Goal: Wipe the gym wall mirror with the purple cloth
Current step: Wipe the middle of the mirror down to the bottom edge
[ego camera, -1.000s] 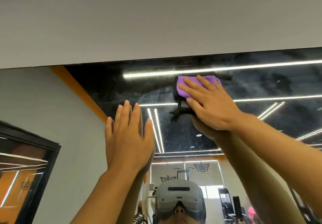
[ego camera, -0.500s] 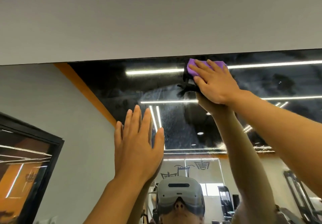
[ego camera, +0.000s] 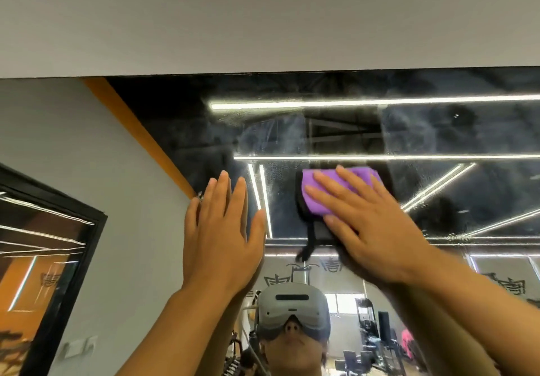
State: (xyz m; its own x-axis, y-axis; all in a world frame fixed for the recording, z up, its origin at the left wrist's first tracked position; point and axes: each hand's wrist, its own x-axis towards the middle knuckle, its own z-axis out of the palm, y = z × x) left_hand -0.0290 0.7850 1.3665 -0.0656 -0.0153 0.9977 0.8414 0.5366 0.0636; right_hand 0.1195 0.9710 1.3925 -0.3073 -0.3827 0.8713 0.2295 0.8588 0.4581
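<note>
Purple cloth [ego camera: 327, 197]: folded into a small pad and pinned flat against the mirror's upper part, below the top edge; a dark layer with a dangling strap shows under its lower left side.
Right hand [ego camera: 377, 223]: fingers spread straight over the cloth, pressing it to the glass, not curled round it.
Left hand [ego camera: 222, 235]: flat, fingers straight and close together, palm apparently resting on the glass just left of the cloth; it holds nothing.
Mirror [ego camera: 438, 130]: hazy streaks and specks cover the glass above and to the right of the cloth.
How the cloth likely handles: soft, light and limp; it probably bunches or slides out from under the fingers if pressure is uneven.
Where to hold: a broad palm over the pad's middle looks best, fingertips near its leading edge.
How the mirror likely handles: rigid, smooth and breakable; steady, moderate pressure suits it.
</note>
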